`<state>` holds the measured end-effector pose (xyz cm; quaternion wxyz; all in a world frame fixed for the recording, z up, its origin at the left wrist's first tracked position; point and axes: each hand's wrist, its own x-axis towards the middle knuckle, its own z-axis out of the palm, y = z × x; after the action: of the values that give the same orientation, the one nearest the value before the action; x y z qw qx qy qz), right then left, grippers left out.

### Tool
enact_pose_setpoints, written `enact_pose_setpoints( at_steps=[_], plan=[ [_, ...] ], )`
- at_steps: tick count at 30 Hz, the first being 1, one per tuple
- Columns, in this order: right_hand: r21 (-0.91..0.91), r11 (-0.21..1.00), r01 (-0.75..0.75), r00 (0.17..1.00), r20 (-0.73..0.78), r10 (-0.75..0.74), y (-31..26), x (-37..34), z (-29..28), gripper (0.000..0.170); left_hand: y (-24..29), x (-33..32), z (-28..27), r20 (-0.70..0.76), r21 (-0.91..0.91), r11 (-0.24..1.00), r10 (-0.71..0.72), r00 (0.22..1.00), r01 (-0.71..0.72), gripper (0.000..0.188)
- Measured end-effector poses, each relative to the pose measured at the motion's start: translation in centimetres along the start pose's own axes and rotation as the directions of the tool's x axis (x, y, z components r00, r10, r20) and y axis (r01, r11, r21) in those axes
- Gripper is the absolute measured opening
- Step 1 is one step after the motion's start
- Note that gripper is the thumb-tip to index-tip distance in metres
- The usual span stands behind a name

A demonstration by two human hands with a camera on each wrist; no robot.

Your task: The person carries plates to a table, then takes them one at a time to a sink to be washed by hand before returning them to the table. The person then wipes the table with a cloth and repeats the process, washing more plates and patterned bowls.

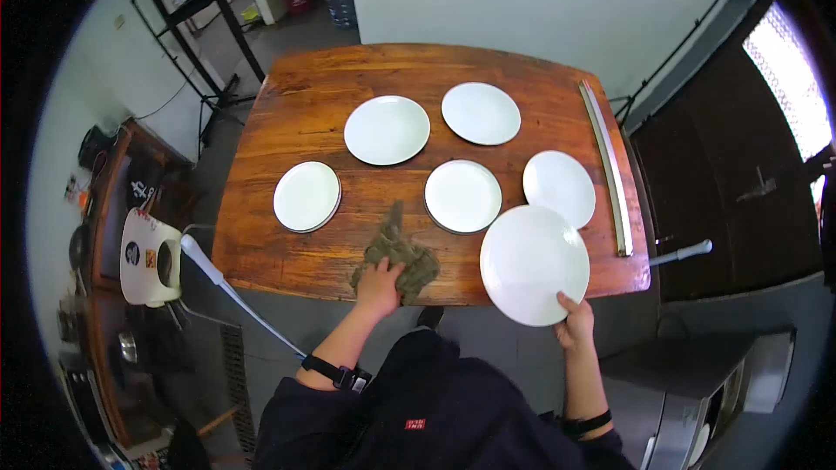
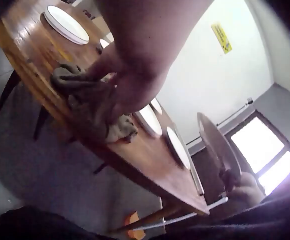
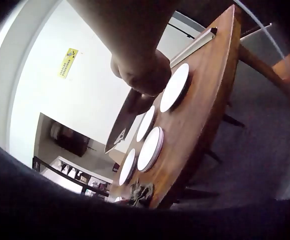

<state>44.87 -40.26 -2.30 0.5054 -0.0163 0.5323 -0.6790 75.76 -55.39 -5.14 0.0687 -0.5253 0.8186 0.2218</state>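
My right hand [image 1: 576, 322] pinches the near rim of a large white plate [image 1: 533, 263], thumb on its upper face. The plate is raised at the table's front edge and overlaps a smaller white plate [image 1: 560, 187] in the head view. From the right wrist, the raised plate [image 3: 125, 117] appears nearly edge-on beyond the hand. My left hand [image 1: 380, 285] grips a crumpled olive-brown cloth [image 1: 416, 265] on the wood near the front edge. Seen from the left wrist, the cloth [image 2: 92, 107] bunches under the fingers, which are partly hidden.
On the wooden table [image 1: 261, 235] stand a left stack of plates [image 1: 306, 196], a middle stack [image 1: 462, 196] and two large plates at the back, one left [image 1: 387, 130], one right [image 1: 481, 113]. A long metallic bar [image 1: 607, 165] lies along the right edge. A chair [image 1: 150, 257] stands left.
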Motion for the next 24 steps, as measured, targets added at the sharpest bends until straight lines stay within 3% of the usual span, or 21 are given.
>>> enact_pose_setpoints(
  at_steps=[3,6,9,12,18,22,24],
  plan=[
    [0.017,1.0,0.024,0.998,0.055,-0.025,0.4,-0.4,-1.7,0.038,0.4,-0.1,2.0,-0.107,-0.04,0.999,-0.03,0.994,0.026,0.06],
    [-0.013,1.0,0.023,1.0,0.013,-0.023,0.7,-1.5,-1.9,0.038,0.4,-0.2,1.5,-0.055,-0.019,0.999,-0.049,0.997,0.048,0.06],
    [0.015,1.0,0.016,0.998,0.063,-0.017,1.2,-2.1,-1.4,0.037,0.3,-1.9,0.2,-0.184,-0.044,0.999,0.001,0.983,-0.009,0.062],
    [-0.044,0.999,0.018,0.997,0.082,-0.014,1.3,-1.3,-0.1,0.037,-1.8,-3.1,-0.7,-0.259,-0.162,0.987,-0.04,0.965,-0.003,0.063],
    [-0.149,0.989,0.012,0.979,0.203,0.019,1.5,0.9,10.7,0.039,-9.8,-3.5,-3.1,-0.466,-0.293,0.956,-0.157,0.871,0.016,0.059],
    [-0.188,0.981,0.044,0.925,0.378,0.031,4.1,4.4,20.9,0.042,-15.2,-3.7,-6.4,-0.471,-0.384,0.921,-0.249,0.846,0.057,0.053],
    [-0.236,0.971,0.031,0.88,0.467,0.085,5.8,7.2,26.3,0.045,-18.3,-3.2,-6.5,-0.538,-0.42,0.907,-0.235,0.809,-0.016,0.052]
  ],
)
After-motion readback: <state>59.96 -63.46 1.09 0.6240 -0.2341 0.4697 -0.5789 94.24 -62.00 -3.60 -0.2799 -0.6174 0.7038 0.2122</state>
